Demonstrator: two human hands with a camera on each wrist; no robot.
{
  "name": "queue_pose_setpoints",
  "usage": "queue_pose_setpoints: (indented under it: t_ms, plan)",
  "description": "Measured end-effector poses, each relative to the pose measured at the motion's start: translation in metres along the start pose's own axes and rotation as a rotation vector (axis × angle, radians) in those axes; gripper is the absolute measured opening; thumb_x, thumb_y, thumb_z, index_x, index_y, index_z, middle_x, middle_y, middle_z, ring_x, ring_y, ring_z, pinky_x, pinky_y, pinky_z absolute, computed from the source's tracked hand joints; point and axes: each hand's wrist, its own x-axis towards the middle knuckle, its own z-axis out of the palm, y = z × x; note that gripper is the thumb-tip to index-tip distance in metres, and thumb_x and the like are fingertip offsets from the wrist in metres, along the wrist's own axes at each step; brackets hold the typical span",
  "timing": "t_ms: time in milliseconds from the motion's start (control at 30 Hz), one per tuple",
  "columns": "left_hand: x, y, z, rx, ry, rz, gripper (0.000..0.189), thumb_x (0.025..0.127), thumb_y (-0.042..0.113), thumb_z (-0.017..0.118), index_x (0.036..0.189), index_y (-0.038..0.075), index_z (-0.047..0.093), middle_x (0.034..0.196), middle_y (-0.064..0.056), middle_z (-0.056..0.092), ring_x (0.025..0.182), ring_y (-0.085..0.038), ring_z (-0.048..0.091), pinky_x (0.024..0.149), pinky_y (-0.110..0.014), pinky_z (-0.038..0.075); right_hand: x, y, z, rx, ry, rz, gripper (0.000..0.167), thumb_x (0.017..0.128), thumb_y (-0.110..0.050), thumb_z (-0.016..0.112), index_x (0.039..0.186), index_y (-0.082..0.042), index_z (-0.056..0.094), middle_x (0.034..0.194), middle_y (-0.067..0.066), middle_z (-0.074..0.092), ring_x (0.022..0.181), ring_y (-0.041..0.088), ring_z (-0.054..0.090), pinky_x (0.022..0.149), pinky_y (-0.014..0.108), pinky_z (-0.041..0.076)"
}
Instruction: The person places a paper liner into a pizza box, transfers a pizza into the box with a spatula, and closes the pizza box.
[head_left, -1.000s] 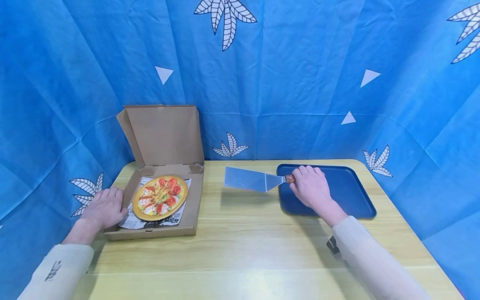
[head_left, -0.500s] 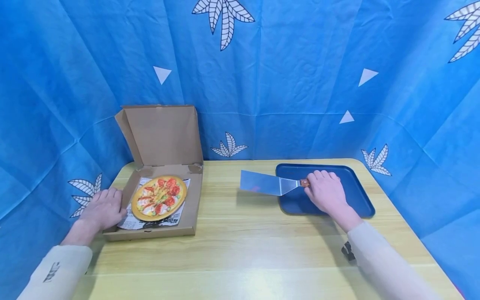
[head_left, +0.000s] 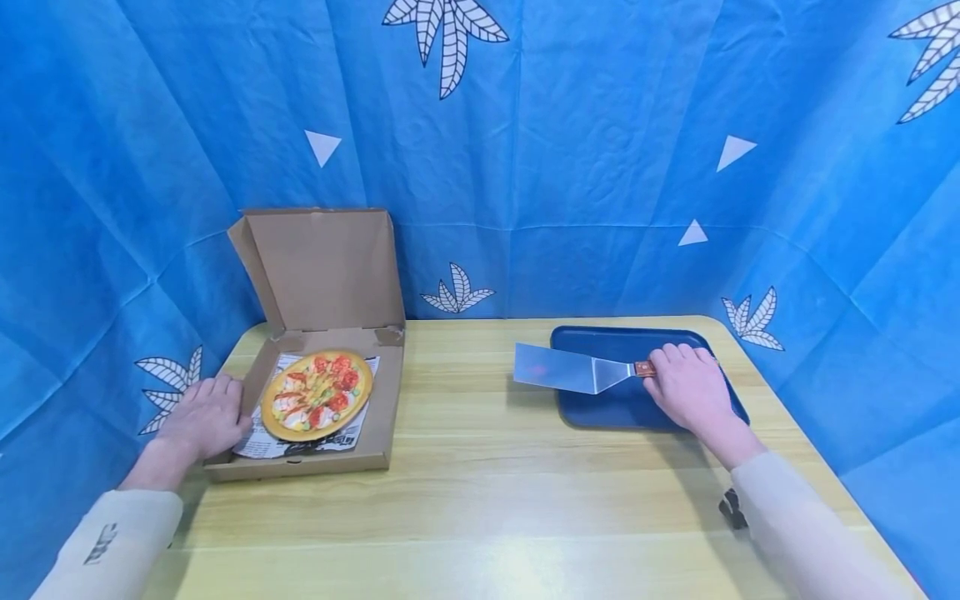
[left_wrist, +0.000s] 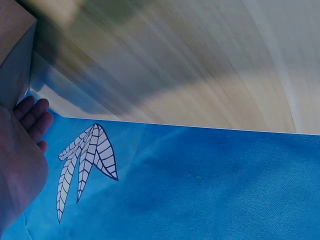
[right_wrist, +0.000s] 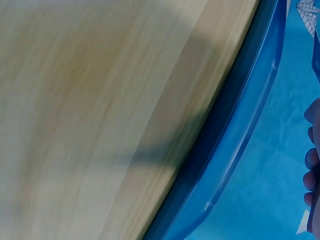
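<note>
At the left of the head view stands a cardboard pizza box (head_left: 324, 271) with its lid raised. A round pizza (head_left: 315, 396) lies inside it on printed paper (head_left: 258, 444). My left hand (head_left: 202, 417) holds the box's left side wall, thumb on the inner side and fingers outside; those fingers (left_wrist: 37, 120) show beside the wall in the left wrist view. My right hand (head_left: 690, 385) grips the wooden handle of a wide metal spatula (head_left: 555, 367). The spatula's blade points left, bare, raised over the left edge of a dark blue tray (head_left: 592, 408).
The wooden table (head_left: 465, 500) carries the box at left and the tray at right. A blue curtain (head_left: 570, 150) with leaf prints surrounds the table at the back and both sides. A small black object (head_left: 732, 508) shows beside my right sleeve.
My right hand has moved right with the spatula, and the blade has come from between box and tray to over the tray's left edge. Left hand, box and pizza have stayed in place.
</note>
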Motion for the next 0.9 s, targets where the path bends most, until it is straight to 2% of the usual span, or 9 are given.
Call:
queue_pose_setpoints:
  t_ms: [433, 600, 900]
  plan:
    - [-0.002, 0.000, 0.003, 0.001, 0.003, -0.003, 0.053, 0.089, 0.026, 0.067, 0.117, -0.014, 0.048, 0.110, -0.030, 0.053, 0.103, -0.047, 0.049, 0.098, -0.066, 0.040, -0.012, 0.034, -0.003, -0.007, 0.059, -0.031, 0.025, 0.086, -0.024, 0.071, 0.089, -0.004, 0.057, 0.083, 0.013, 0.056, 0.080, 0.039, 0.056, 0.074, 0.053, 0.042]
    - [-0.002, 0.000, 0.003, -0.004, -0.001, -0.008, 0.055, 0.090, 0.027, 0.066, 0.121, -0.015, 0.046, 0.115, -0.032, 0.053, 0.106, -0.049, 0.049, 0.101, -0.067, 0.038, -0.016, 0.045, -0.006, -0.022, 0.058, -0.044, 0.024, 0.085, -0.024, 0.071, 0.087, -0.004, 0.057, 0.082, 0.014, 0.058, 0.084, 0.041, 0.057, 0.078, 0.055, 0.042]
    - [0.000, -0.002, 0.004, 0.005, 0.006, 0.004, 0.054, 0.090, 0.027, 0.065, 0.120, -0.014, 0.047, 0.115, -0.032, 0.053, 0.109, -0.050, 0.049, 0.102, -0.069, 0.037, -0.025, 0.066, -0.006, -0.029, -0.041, 0.001, 0.026, 0.088, -0.025, 0.072, 0.090, -0.004, 0.057, 0.087, 0.015, 0.058, 0.089, 0.039, 0.056, 0.076, 0.053, 0.040]
